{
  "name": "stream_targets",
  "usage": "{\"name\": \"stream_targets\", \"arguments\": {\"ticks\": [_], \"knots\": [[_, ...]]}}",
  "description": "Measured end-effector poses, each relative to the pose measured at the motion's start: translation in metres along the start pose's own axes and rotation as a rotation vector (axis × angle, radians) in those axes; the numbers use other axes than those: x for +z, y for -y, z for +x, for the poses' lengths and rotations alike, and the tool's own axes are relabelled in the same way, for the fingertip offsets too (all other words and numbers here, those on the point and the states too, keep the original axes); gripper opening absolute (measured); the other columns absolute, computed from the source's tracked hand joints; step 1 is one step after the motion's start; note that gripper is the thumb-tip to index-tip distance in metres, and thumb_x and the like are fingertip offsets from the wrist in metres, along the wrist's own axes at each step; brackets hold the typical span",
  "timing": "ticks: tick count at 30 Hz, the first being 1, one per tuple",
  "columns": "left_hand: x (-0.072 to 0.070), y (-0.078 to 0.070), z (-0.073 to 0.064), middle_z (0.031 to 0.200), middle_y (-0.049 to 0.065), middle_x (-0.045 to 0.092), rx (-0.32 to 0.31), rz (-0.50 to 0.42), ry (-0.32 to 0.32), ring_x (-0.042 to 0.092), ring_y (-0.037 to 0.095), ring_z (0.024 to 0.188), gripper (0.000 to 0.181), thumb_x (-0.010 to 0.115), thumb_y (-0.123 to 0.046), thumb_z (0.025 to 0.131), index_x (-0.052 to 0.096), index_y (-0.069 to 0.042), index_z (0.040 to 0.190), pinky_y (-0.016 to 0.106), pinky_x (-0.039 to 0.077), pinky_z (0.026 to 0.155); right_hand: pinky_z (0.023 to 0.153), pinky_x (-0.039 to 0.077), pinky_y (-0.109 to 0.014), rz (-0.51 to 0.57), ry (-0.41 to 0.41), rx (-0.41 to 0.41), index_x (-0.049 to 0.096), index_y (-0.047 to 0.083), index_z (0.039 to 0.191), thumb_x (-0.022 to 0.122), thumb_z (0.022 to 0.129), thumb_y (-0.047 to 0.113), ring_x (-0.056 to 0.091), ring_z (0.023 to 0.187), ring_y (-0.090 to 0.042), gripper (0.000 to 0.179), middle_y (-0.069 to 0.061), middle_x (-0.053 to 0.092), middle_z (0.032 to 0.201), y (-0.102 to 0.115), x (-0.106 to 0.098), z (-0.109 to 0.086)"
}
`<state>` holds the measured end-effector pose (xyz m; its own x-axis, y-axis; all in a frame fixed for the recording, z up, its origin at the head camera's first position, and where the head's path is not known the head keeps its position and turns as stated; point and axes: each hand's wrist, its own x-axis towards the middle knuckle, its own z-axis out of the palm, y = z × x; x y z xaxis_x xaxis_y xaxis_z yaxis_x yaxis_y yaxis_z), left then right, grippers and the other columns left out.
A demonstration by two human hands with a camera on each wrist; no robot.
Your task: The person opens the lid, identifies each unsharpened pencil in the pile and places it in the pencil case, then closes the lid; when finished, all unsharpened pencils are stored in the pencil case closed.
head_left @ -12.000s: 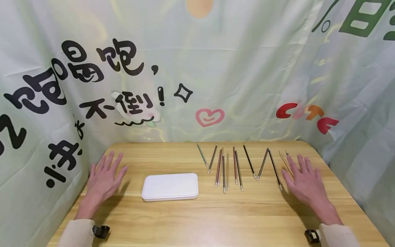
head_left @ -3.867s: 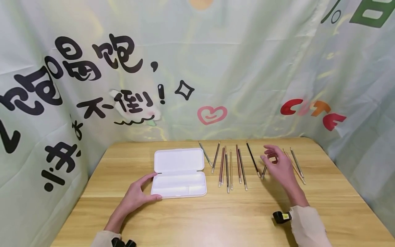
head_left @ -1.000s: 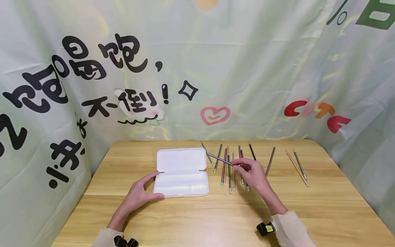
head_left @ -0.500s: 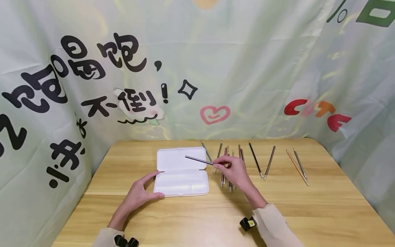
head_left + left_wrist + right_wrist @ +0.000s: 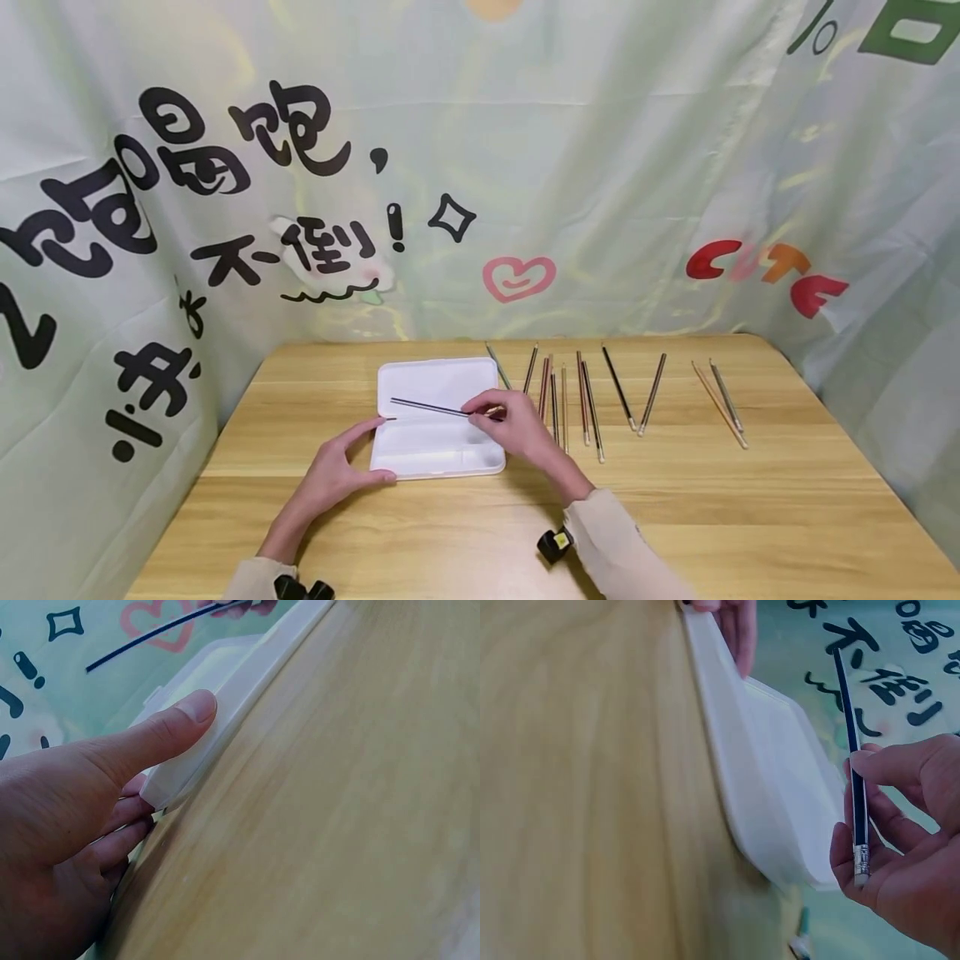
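Observation:
A white pencil case lies open on the table, its lid folded back toward the curtain. My left hand grips the case's left end, thumb along the front wall and fingers at the hinge side. Between thumb and fingers, my right hand pinches a dark pencil near its eraser end. This pencil hangs above the case, pointing left, and overlaps the lid and hinge line in the head view. Its metal band and white eraser show in the right wrist view. The case's tray holds no pencils.
Several pencils lie spread on the wooden table right of the case, some partly hidden behind the right hand. A natural-wood pencil and a grey one lie farther right. A printed curtain hangs behind the table.
The case, closed at first, was opened and moved slightly, and my left hand took hold of it. My right hand picked up a dark pencil and carried it left over the case.

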<state>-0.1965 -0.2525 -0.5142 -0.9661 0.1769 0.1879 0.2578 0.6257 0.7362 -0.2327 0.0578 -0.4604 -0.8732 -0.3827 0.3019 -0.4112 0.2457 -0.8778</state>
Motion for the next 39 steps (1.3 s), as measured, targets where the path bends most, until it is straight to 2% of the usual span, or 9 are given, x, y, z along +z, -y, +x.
{"name": "stream_targets", "arguments": {"ticks": [3, 7, 13, 19, 27, 33, 39], "knots": [[0.0, 0.001, 0.0, 0.136, -0.004, 0.048, 0.002, 0.003, 0.007, 0.042, 0.024, 0.125, 0.086, 0.083, -0.053, 0.055, 0.05, -0.034, 0.131, 0.052, 0.033, 0.101, 0.069, 0.054, -0.026, -0.033, 0.008, -0.009, 0.072, 0.012, 0.092, 0.067, 0.084, 0.003, 0.064, 0.079, -0.019, 0.013, -0.001, 0.069, 0.092, -0.003, 0.01, 0.002], [0.0, 0.0, 0.0, 0.135, -0.003, 0.049, 0.004, -0.001, 0.003, 0.042, 0.025, 0.125, 0.087, 0.083, -0.054, 0.054, 0.05, -0.034, 0.132, 0.052, 0.034, 0.101, 0.068, 0.053, -0.021, -0.132, 0.044, -0.006, 0.072, 0.015, 0.09, 0.066, 0.084, 0.002, 0.063, 0.078, -0.011, 0.015, 0.003, 0.068, 0.092, -0.007, 0.02, 0.003], [-0.001, 0.0, 0.002, 0.134, -0.003, 0.049, 0.008, 0.009, -0.001, 0.043, 0.025, 0.124, 0.088, 0.083, -0.054, 0.053, 0.052, -0.031, 0.131, 0.052, 0.035, 0.1, 0.069, 0.051, -0.018, -0.223, 0.112, -0.026, 0.071, 0.011, 0.091, 0.066, 0.084, 0.002, 0.061, 0.08, -0.008, 0.013, -0.001, 0.068, 0.093, -0.011, 0.029, 0.003], [-0.001, 0.001, 0.003, 0.134, -0.004, 0.05, 0.014, -0.004, -0.005, 0.043, 0.024, 0.124, 0.087, 0.084, -0.053, 0.053, 0.052, -0.03, 0.131, 0.051, 0.035, 0.1, 0.069, 0.05, -0.016, -0.247, 0.132, -0.059, 0.071, 0.007, 0.09, 0.066, 0.083, 0.0, 0.061, 0.08, -0.007, 0.011, -0.004, 0.068, 0.09, -0.012, 0.032, 0.003], [0.0, 0.002, 0.001, 0.134, -0.003, 0.05, 0.002, -0.009, 0.002, 0.043, 0.024, 0.124, 0.086, 0.084, -0.052, 0.054, 0.053, -0.03, 0.13, 0.052, 0.034, 0.101, 0.067, 0.051, -0.017, -0.195, 0.154, -0.003, 0.068, 0.005, 0.099, 0.064, 0.084, -0.001, 0.06, 0.077, -0.009, 0.016, -0.005, 0.066, 0.089, -0.011, 0.033, 0.002], [-0.001, 0.002, 0.0, 0.135, -0.003, 0.049, 0.003, -0.014, 0.0, 0.042, 0.024, 0.125, 0.086, 0.084, -0.052, 0.054, 0.052, -0.03, 0.131, 0.052, 0.034, 0.101, 0.07, 0.052, -0.021, -0.167, 0.111, 0.035, 0.067, 0.006, 0.105, 0.065, 0.085, 0.003, 0.059, 0.08, -0.012, 0.021, -0.001, 0.064, 0.089, -0.004, 0.023, 0.0], [-0.001, 0.002, 0.0, 0.135, -0.004, 0.049, 0.007, -0.014, 0.004, 0.042, 0.024, 0.125, 0.086, 0.084, -0.051, 0.055, 0.052, -0.029, 0.132, 0.052, 0.034, 0.101, 0.065, 0.054, -0.029, -0.156, 0.007, -0.029, 0.066, 0.009, 0.106, 0.065, 0.085, 0.004, 0.06, 0.08, -0.015, 0.021, 0.0, 0.063, 0.087, 0.006, -0.004, -0.007]]}}
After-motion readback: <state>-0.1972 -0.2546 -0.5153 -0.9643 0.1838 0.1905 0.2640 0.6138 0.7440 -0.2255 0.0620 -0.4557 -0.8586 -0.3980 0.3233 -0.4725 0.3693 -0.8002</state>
